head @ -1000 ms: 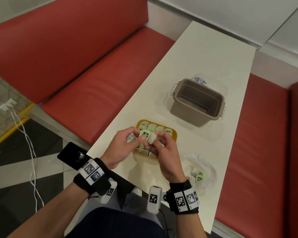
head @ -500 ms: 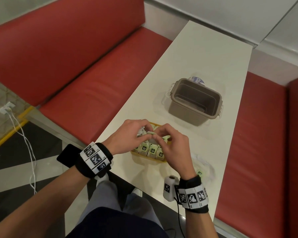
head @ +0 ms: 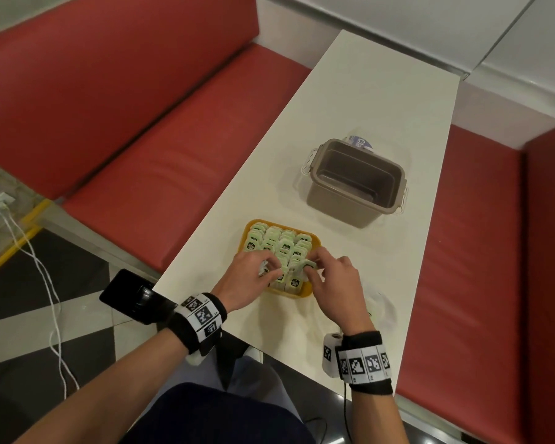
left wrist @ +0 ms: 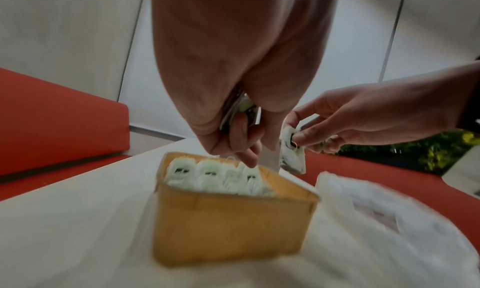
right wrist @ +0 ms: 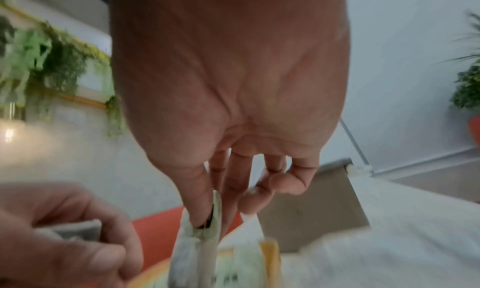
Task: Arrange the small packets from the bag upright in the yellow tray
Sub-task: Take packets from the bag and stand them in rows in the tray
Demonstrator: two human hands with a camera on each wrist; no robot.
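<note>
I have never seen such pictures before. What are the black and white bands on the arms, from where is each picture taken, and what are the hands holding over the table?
There is no machine here: a person works with bare hands. The patterned bands sit on the wrists, where the two wrist cameras are worn. The wide picture comes from a camera on the head, looking down. The two close pictures come from the wrist cameras, each looking along its own hand.

On the white table stand a yellow tray, already holding rows of small green packets upright, and a grey-brown tub. A clear plastic bag lies beside the tray.

The right hand pinches one packet above the tray. The left hand holds several more packets in its curled fingers.
</note>
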